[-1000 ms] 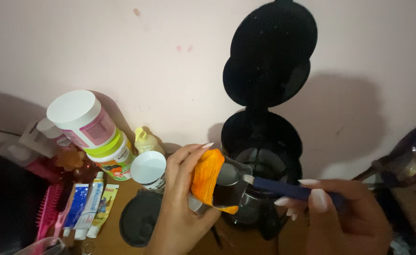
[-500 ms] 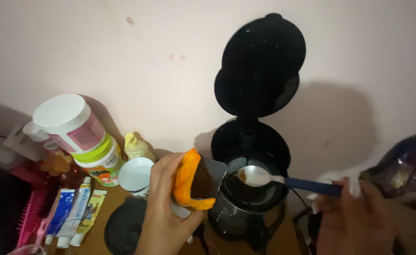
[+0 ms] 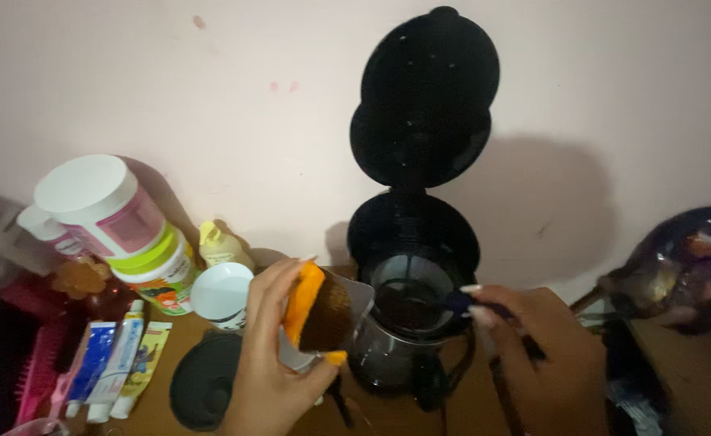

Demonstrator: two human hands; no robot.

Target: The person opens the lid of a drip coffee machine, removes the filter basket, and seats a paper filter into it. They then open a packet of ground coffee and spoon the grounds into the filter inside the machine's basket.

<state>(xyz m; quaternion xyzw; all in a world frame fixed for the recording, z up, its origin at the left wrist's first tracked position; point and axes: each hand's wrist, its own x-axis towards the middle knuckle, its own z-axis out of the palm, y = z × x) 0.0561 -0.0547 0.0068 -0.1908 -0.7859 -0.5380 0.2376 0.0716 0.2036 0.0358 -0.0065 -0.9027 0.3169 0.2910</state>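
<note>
While the left hand [image 3: 271,367] wraps its fingers round an orange pouch [image 3: 317,311], thumb below and fingers over the top edge, the pouch sits tilted with its open mouth turned toward a black coffee maker [image 3: 412,323]. Dark grounds show inside the pouch. It is held just left of the maker's open top, near the middle of the table's back edge.

Just right of the maker, the right hand [image 3: 545,363] pinches a dark-handled spoon [image 3: 460,302] between thumb and fingertips; the bowl end reaches over the rim into the basket [image 3: 408,303], where more dark grounds lie. The bowl itself is too dark to make out. The maker's round lid [image 3: 424,97] stands flipped up against the pale wall [image 3: 170,89].

Left of the pouch, a small white cup [image 3: 220,295] stands on the brown table [image 3: 161,408], with a dark round lid [image 3: 202,387] lying flat in front of it. Behind the cup stands a small yellow bottle [image 3: 222,246]. Farther left, a white-capped pink jar [image 3: 101,206] leans over a green-lidded tub [image 3: 157,270]. Near the table's left edge, three tubes [image 3: 117,359] lie side by side next to a pink brush [image 3: 36,371]. At the right edge sits a shiny dark bag [image 3: 683,266].
</note>
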